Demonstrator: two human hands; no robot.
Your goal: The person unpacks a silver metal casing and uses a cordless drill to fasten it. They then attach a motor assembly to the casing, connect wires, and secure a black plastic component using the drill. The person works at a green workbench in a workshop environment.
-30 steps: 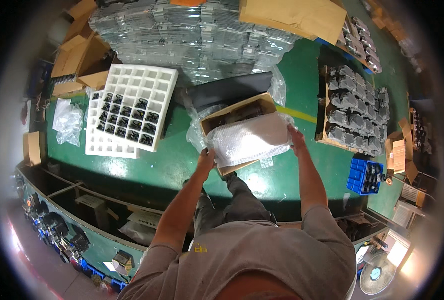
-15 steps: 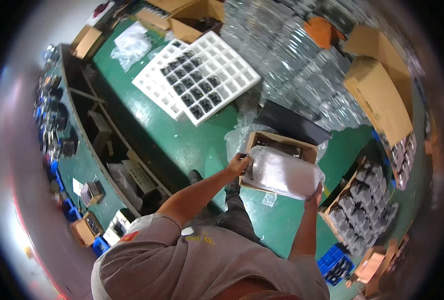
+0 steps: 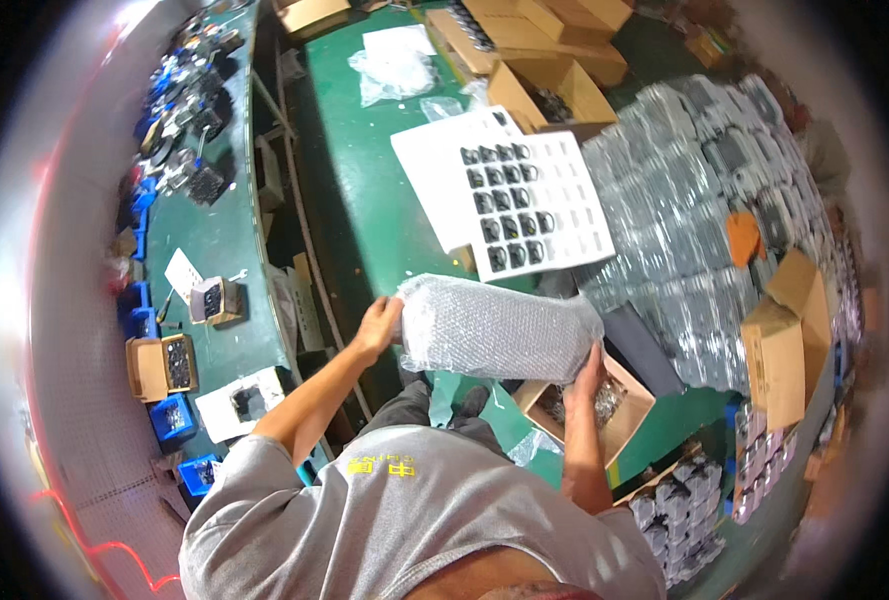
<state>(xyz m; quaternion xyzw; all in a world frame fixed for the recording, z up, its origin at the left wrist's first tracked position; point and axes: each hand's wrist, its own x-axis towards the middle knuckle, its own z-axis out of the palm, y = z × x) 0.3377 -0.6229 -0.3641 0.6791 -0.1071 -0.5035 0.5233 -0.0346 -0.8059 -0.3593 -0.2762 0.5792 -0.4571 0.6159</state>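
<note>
1. Gripping the pack [image 3: 502, 328] at both ends: left hand [image 3: 377, 328] pinching one, right hand [image 3: 588, 378] the other.
2. Pack's held up left of the box [image 3: 626, 432], right end overlapping it in view.
3. Slick-looking wrap [image 3: 454, 335] could slide, imo; one loose hand and that end probably drops by the box.

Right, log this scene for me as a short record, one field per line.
Held item: bubble-wrapped bundle, lifted in both hands
Left hand: grips the bundle's left end
Right hand: grips its lower right corner
Below: open cardboard box, partly hidden by the bundle and right hand
Beyond: white foam tray, black parts in its left-hand pockets
Right background: stacked grey parts with an orange cloth on top
Left side: green workbench with blue bins
</note>
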